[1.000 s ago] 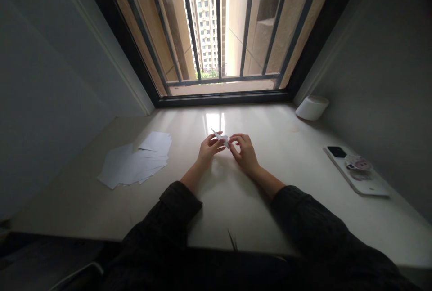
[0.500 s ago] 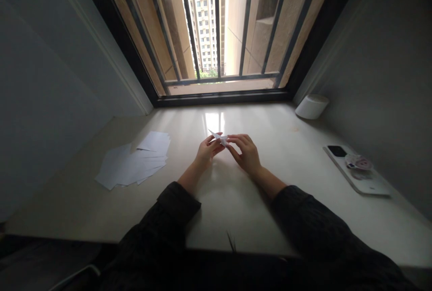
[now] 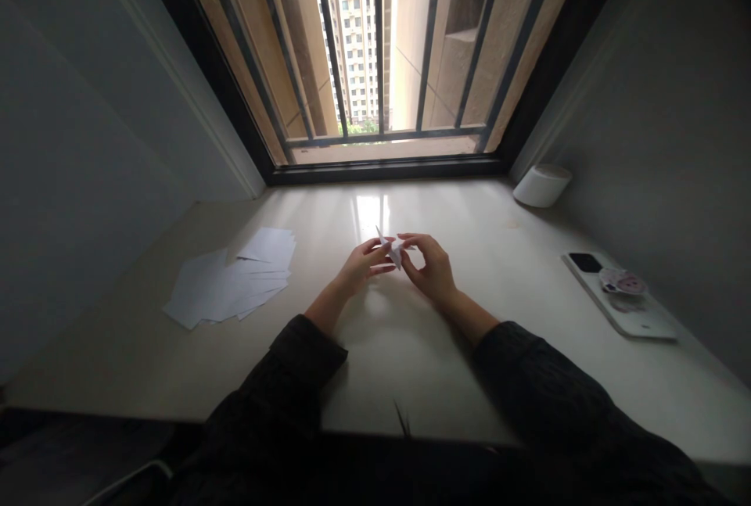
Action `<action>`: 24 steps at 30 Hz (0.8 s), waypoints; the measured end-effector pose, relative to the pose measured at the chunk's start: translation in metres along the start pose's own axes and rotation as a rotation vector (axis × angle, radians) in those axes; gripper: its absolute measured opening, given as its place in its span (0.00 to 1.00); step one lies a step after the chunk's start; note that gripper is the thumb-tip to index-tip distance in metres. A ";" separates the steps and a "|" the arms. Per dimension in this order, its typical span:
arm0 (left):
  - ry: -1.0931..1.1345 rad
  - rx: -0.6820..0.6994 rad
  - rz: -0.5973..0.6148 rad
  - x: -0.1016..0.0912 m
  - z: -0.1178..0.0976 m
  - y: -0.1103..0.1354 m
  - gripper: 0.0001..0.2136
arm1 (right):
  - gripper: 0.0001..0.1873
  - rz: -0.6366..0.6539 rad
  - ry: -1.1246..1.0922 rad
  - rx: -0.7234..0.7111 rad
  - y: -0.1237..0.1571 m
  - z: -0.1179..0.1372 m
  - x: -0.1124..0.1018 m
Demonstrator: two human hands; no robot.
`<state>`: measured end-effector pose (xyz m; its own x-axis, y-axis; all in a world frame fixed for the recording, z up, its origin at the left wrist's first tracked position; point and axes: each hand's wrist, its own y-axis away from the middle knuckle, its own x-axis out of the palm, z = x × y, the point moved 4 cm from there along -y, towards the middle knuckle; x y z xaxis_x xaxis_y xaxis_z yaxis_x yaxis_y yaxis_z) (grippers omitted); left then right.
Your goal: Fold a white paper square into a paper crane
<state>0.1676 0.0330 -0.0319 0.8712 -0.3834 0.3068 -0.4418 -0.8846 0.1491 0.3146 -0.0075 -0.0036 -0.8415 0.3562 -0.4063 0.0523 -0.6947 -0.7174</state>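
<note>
A small folded piece of white paper (image 3: 395, 253) with pointed ends is held between my two hands, above the middle of the pale sill. My left hand (image 3: 359, 265) grips it from the left, thumb on top and fingers beneath. On the other side, my right hand (image 3: 431, 265) pinches it between thumb and fingertips. One thin point of the paper sticks up past my left thumb, and another shows by my right fingers. The fingers hide part of the folds.
Several loose sheets of white paper (image 3: 217, 287) lie overlapping on the left. A phone (image 3: 634, 318) with a round grip on its back lies at right. A white cylindrical object (image 3: 542, 185) stands in the far right corner, near the barred window (image 3: 381, 170).
The folded paper has been turned between my fingers and shifted slightly right. Its raised point now stands steeper, and my left fingers are more spread.
</note>
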 end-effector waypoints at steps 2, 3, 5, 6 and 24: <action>-0.006 -0.011 0.017 0.001 0.002 0.000 0.21 | 0.06 0.007 -0.018 0.012 0.000 -0.002 0.000; -0.007 -0.014 0.026 0.002 0.003 0.000 0.21 | 0.06 0.010 -0.014 0.012 0.000 -0.003 -0.001; -0.018 -0.024 0.050 0.003 0.005 0.001 0.20 | 0.08 0.026 0.029 -0.006 0.000 -0.004 -0.001; -0.026 -0.035 0.065 0.005 0.006 0.001 0.20 | 0.09 0.038 0.062 -0.018 0.000 -0.005 -0.001; -0.229 0.097 0.086 0.024 0.006 0.009 0.22 | 0.14 0.116 0.236 -0.006 0.006 -0.011 0.005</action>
<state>0.1864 0.0143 -0.0292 0.8620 -0.4984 0.0924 -0.5032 -0.8633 0.0379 0.3169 -0.0032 -0.0158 -0.6807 0.4113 -0.6063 0.1449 -0.7356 -0.6617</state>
